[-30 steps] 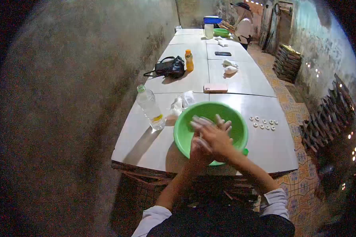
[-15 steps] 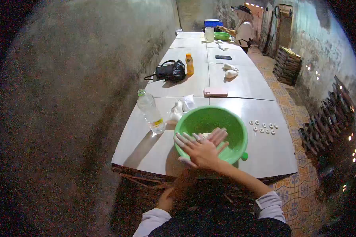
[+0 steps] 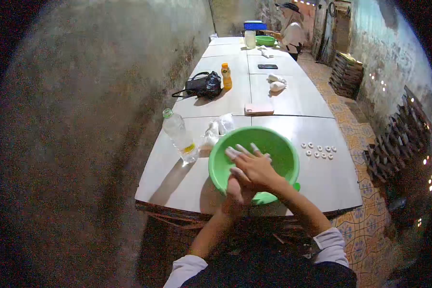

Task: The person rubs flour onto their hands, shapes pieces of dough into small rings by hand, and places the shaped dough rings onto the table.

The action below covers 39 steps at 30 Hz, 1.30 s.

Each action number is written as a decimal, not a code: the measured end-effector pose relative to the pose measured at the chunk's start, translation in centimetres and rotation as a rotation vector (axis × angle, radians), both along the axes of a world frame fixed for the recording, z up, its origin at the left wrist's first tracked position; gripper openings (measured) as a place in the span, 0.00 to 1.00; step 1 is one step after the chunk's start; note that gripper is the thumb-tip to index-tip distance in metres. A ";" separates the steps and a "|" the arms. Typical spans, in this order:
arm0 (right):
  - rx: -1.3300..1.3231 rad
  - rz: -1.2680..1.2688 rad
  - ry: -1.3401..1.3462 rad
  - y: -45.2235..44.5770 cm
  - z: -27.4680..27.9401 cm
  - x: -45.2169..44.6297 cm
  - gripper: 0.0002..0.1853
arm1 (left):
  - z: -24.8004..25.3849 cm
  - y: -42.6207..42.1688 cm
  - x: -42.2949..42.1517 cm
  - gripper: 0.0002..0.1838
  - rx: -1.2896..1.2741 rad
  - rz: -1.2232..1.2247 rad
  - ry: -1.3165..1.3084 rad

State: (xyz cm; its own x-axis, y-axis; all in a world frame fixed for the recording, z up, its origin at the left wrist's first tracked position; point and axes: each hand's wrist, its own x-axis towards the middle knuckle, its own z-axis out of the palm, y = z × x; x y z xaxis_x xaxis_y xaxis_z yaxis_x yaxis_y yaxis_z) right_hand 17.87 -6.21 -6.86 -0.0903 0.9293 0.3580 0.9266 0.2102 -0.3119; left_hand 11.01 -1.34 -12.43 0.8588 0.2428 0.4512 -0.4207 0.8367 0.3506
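Note:
A green basin point(image 3: 215, 169) stands near the table's front edge, and both my hands are over it. My right hand point(image 3: 257, 169) lies across my left hand, its fingers spread and coated with white powder. My left hand point(image 3: 239, 191) is underneath, palm side and wrist at the basin's near rim; its fingers are mostly hidden by the right hand. Whatever lies under the hands in the basin is hidden now. Several small white rings point(image 3: 319, 149) sit in two rows on the table to the right. A green cap point(image 3: 296, 186) is beside the basin.
Left of the basin stand a clear bottle point(image 3: 180, 137) and white plastic bags point(image 3: 218, 128). Farther along are a pink phone point(image 3: 259, 109), a black bag point(image 3: 204, 86), an orange bottle point(image 3: 226, 77) and a dark phone point(image 3: 267, 66). Another person point(image 3: 291, 33) works at the far end.
My hands were crossed flatter, with left fingertips and a pale lump showing. Now the right hand has shifted up and over, the left wrist has risen at the rim, and the lump is hidden.

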 end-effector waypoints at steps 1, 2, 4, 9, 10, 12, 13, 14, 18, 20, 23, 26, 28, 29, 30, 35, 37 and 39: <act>0.027 -0.074 -0.111 -0.4 0.2 0.5 0.31 | 2.4 0.1 -1.0 0.48 0.186 0.242 0.266; 0.098 -0.042 -0.156 -1.1 -0.2 0.2 0.31 | -0.8 0.6 0.9 0.48 0.169 0.288 -0.173; 0.175 0.037 -0.191 -1.6 -1.2 -2.2 0.32 | -3.9 0.8 2.7 0.48 0.142 0.325 -0.614; 0.086 0.141 -0.028 0.4 -0.8 -2.0 0.32 | -4.2 -0.1 1.8 0.43 -0.353 -0.351 -0.181; 0.012 0.032 -0.108 0.5 -0.5 -0.8 0.31 | -3.4 0.0 1.2 0.41 -0.251 -0.255 -0.145; -0.087 -0.158 -0.214 -0.2 0.8 0.3 0.30 | -1.1 0.4 -0.5 0.38 -0.051 -0.055 -0.079; -0.087 -0.151 -0.216 -0.6 0.5 0.4 0.30 | 0.0 0.7 -1.5 0.36 0.048 0.053 -0.047; 0.029 -0.122 -0.207 -1.2 -0.2 0.1 0.30 | 0.8 1.0 -2.2 0.34 0.146 0.162 -0.015; 0.191 -0.002 -0.231 -2.1 -1.1 -3.3 0.32 | 0.3 0.8 -1.0 0.37 0.369 0.251 -0.024; 0.132 0.065 -0.188 -1.7 -0.3 -3.8 0.32 | 0.1 1.0 -0.9 0.45 0.781 0.260 -0.031; 0.062 -0.010 -0.187 -0.5 -0.3 -1.6 0.31 | -3.9 1.5 0.5 0.44 0.509 0.037 -0.009; 0.020 -0.100 -0.216 -0.9 1.3 0.2 0.28 | -0.4 0.3 -0.8 0.36 -0.723 -0.340 0.050; 0.034 -0.093 -0.181 -1.3 2.2 1.2 0.25 | -3.4 0.6 0.1 0.29 -1.020 -0.492 -0.489; 0.034 -0.092 -0.184 -1.7 2.8 1.6 0.25 | -1.7 0.4 -0.3 0.29 -1.019 -0.493 -0.492; 0.135 -0.084 -0.026 -2.2 3.5 1.8 0.25 | 0.0 0.3 -0.9 0.29 -0.590 -0.321 -0.431; 0.332 -0.075 0.137 -3.9 3.9 1.7 0.27 | 2.6 1.3 -1.9 0.32 -0.436 -0.015 0.081; 0.293 -0.101 0.079 -4.3 2.7 1.1 0.29 | 2.8 1.3 -2.3 0.33 -0.343 -0.160 -0.145; 0.216 -0.049 -0.210 -4.8 1.9 0.7 0.31 | 6.1 0.0 -2.8 0.34 -0.193 0.149 0.218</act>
State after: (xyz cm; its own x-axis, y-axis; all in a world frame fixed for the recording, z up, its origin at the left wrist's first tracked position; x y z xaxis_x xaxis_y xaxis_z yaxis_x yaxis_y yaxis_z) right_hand 18.54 -10.97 -4.99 -0.1404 0.8386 0.5263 0.9768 0.2042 -0.0648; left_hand 8.18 -1.35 -6.33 0.8788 0.4360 0.1937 -0.4758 0.8313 0.2873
